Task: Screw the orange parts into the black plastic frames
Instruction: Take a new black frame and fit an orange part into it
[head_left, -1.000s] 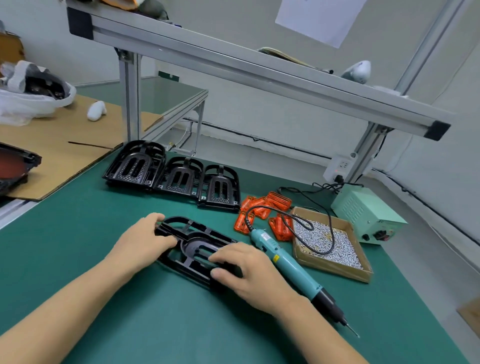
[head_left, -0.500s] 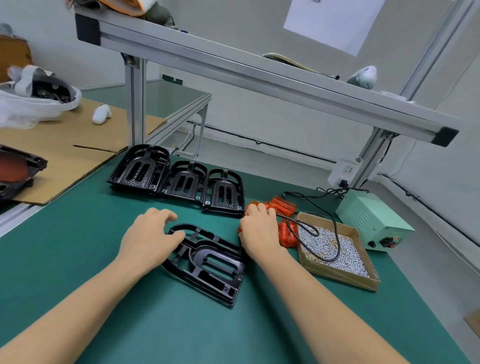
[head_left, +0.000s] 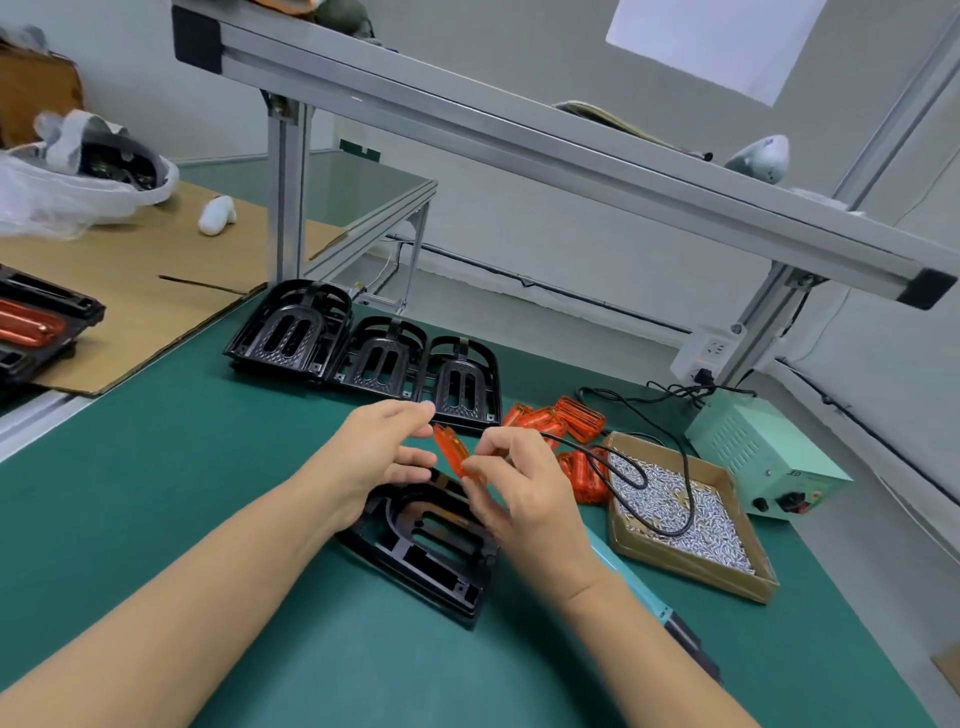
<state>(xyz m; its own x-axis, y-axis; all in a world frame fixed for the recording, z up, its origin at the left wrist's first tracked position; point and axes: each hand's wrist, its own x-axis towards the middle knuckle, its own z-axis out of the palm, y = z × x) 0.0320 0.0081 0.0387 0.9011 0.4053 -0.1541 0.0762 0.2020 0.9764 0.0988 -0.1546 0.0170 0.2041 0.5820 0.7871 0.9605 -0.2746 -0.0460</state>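
The right hand (head_left: 524, 493) pinches one orange part (head_left: 453, 451) between thumb and fingertips, its long axis tilted up and away, just above the far end of the black plastic frame (head_left: 431, 551) lying flat on the green mat (head_left: 156, 493). The left hand (head_left: 382, 452), fingers loosely spread and holding nothing, hovers just left of the part, over the frame's far left corner. Beyond the frame lie three more black frames (head_left: 374, 358) in a row and, to its right, a heap of about five orange parts (head_left: 561, 423), one box of screws (head_left: 685, 514) and one electric screwdriver (head_left: 660, 613).
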